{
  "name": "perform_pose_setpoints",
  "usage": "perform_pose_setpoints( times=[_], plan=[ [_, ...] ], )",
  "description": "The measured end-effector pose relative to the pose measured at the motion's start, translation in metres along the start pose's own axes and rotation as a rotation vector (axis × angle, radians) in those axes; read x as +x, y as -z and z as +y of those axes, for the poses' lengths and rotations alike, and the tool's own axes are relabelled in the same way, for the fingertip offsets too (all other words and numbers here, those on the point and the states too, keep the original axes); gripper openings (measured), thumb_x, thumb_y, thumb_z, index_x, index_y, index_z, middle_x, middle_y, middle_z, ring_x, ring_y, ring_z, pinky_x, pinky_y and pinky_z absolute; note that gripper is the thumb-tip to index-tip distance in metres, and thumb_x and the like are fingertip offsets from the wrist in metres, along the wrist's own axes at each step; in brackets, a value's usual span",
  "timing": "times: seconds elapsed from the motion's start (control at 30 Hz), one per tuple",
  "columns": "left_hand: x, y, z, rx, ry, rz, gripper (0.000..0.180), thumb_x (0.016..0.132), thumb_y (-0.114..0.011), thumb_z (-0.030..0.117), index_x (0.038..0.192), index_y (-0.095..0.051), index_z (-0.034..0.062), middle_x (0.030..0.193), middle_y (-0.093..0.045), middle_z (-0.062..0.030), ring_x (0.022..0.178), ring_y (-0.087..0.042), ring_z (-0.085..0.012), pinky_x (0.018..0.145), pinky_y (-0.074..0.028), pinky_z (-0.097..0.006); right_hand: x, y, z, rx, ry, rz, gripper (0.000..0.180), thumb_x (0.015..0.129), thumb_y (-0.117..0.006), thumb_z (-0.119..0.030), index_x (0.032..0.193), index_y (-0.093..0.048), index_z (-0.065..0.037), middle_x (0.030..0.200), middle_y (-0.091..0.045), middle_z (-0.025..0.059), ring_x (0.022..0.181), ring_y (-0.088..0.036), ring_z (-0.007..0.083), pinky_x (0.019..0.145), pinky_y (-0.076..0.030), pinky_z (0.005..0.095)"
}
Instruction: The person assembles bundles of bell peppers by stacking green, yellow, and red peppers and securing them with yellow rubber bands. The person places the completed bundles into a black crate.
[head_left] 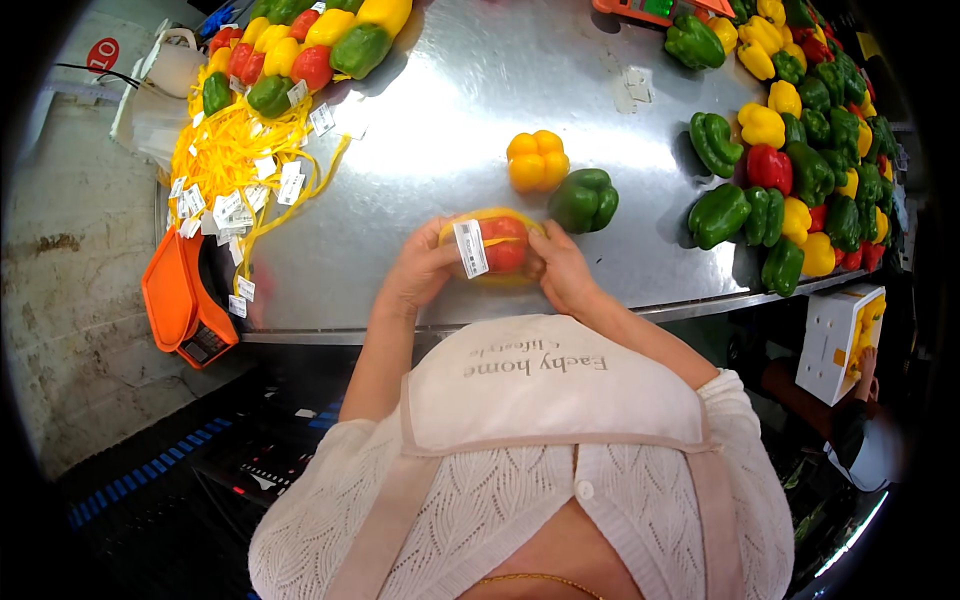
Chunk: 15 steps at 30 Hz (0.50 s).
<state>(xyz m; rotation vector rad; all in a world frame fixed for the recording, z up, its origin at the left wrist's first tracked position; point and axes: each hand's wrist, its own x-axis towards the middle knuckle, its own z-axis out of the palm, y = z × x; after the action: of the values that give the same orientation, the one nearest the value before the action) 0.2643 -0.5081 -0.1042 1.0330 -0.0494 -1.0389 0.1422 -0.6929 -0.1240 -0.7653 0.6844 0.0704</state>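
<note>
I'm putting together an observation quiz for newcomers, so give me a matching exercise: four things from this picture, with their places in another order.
Things
1. Red bell pepper in yellow netting
2. Lobed yellow bell pepper
3. Tangle of yellow strips with white tags
4. White box with yellow contents

Places
A. Left side of the metal table
B. Between the left hand and right hand
C. Off the table, right, by another person's hand
D. Beside a single green bell pepper

Pairs: 1-B, 2-D, 3-A, 4-C

Red pepper [508, 257] sits within white-labelled yellow netting [492, 213].
</note>
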Motion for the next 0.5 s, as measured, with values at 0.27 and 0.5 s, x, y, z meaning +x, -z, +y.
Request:
perform_pose_setpoints(
  times=[0.27,0.5],
  plan=[
    [0.008,0.007,-0.017,-0.036,0.019,0.112,0.034,0.098,-0.058,0.022,0.122,-0.060,-0.0019,0.115,-0.065,-0.0079,0.104,-0.063,-0.0146,0.088,-0.052,-0.031,0.010,-0.010,0.004,0.070,-0.041,0.141,0.016,0.103,-0.049,-0.024,0.112,-0.053,-0.011,0.101,-0.059,0.0035,0.087,-0.057,0.0131,0.074,-0.047,0.0294],
    [0.017,-0.003,-0.033,-0.072,-0.018,0.312,0.022,0.099,-0.055,0.021,0.108,-0.063,0.0031,0.103,-0.066,-0.0058,0.094,-0.064,-0.0135,0.084,-0.052,-0.030,0.018,-0.014,0.011,0.043,0.040,0.160,0.018,0.103,-0.050,-0.025,0.113,-0.051,-0.009,0.109,-0.058,0.0060,0.098,-0.058,0.0158,0.080,-0.051,0.0327]
  ],
)
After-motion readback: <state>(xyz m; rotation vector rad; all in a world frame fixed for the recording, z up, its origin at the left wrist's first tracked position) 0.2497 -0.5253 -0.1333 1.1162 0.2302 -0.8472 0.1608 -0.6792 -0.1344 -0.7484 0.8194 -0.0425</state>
